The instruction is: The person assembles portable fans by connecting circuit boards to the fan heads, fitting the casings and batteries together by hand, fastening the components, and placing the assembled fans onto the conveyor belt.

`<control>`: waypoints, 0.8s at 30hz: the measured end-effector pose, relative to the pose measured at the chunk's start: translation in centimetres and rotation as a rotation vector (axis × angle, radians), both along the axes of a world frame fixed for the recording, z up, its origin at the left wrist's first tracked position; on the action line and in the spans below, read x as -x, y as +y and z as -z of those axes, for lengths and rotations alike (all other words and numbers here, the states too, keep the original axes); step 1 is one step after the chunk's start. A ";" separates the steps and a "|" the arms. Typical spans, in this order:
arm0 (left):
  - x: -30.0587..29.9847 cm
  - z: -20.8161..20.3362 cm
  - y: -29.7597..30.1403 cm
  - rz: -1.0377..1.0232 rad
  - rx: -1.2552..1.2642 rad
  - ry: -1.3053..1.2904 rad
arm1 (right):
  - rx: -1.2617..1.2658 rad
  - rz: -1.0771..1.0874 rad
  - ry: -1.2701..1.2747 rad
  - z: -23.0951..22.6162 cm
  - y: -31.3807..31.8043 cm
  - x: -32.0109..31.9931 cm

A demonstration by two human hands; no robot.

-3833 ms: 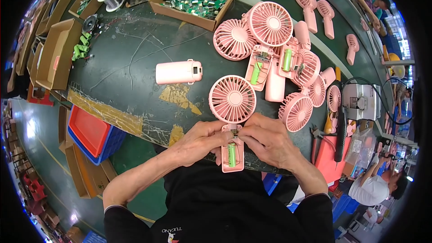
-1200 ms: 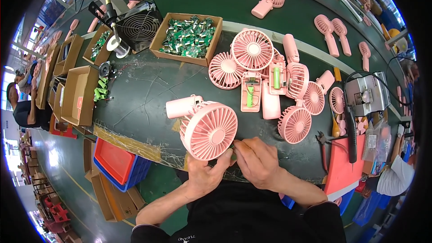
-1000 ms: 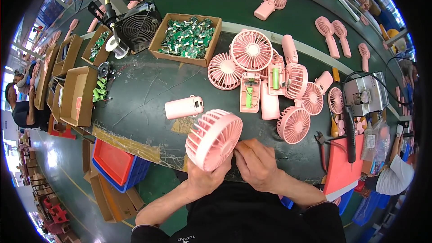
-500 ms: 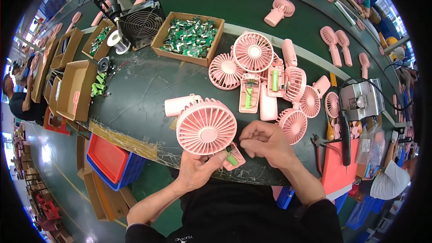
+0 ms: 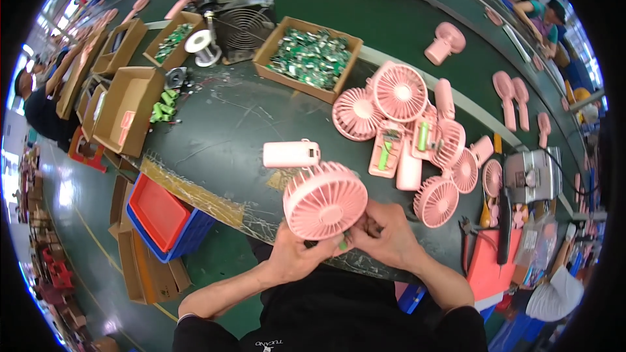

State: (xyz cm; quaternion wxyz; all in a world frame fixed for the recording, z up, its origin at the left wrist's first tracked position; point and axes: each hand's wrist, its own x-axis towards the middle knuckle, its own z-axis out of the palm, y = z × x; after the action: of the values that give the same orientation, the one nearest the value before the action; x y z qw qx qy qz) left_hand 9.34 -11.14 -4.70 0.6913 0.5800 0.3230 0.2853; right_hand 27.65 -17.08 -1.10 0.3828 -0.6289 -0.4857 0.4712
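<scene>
A pink handheld fan [image 5: 325,202] is held by my left hand [image 5: 297,252] at its lower side, over the near edge of the workbench. Its round grille tilts up, and a bit of green battery [image 5: 342,245] shows by my left thumb. My right hand [image 5: 393,237] is closed at the fan's lower right, fingertips beside the battery. What those fingers pinch is hidden behind the fan and the fingers. Just beyond the grille lies a pink handle cover [image 5: 291,154] on the bench.
Several pink fans [image 5: 400,92] are piled right of centre, some with opened handles. Behind stands a box of green circuit boards [image 5: 306,58], with a solder spool [image 5: 203,48] to its left. Loose green batteries [image 5: 164,107] lie near an open carton [image 5: 127,111]. Pliers [image 5: 467,241] lie at right.
My right hand has moved in from beside the fan to its lower edge and now meets the left hand there. The fan has tilted. The whole view has shifted slightly.
</scene>
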 end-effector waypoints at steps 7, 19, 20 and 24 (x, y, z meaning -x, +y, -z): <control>4.9 -0.4 -1.0 -0.073 0.147 0.068 | 0.035 -0.452 -0.108 -0.4 4.4 0.4; 5.2 0.6 0.0 -0.297 0.605 -0.186 | -0.607 -0.605 -1.010 3.1 14.5 4.0; 5.2 0.6 0.0 -0.299 0.606 -0.183 | -0.601 -0.622 -1.010 2.9 14.5 4.0; 4.9 0.1 0.3 -0.319 0.617 -0.113 | -0.491 -0.624 -0.977 1.7 13.3 3.5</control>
State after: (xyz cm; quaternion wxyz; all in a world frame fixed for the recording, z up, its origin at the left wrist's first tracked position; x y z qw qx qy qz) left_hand 4.45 -10.86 -4.79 0.7975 0.2691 0.4419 0.3103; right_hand 24.11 -3.83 -2.80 0.0944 -0.4939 -0.8593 0.0939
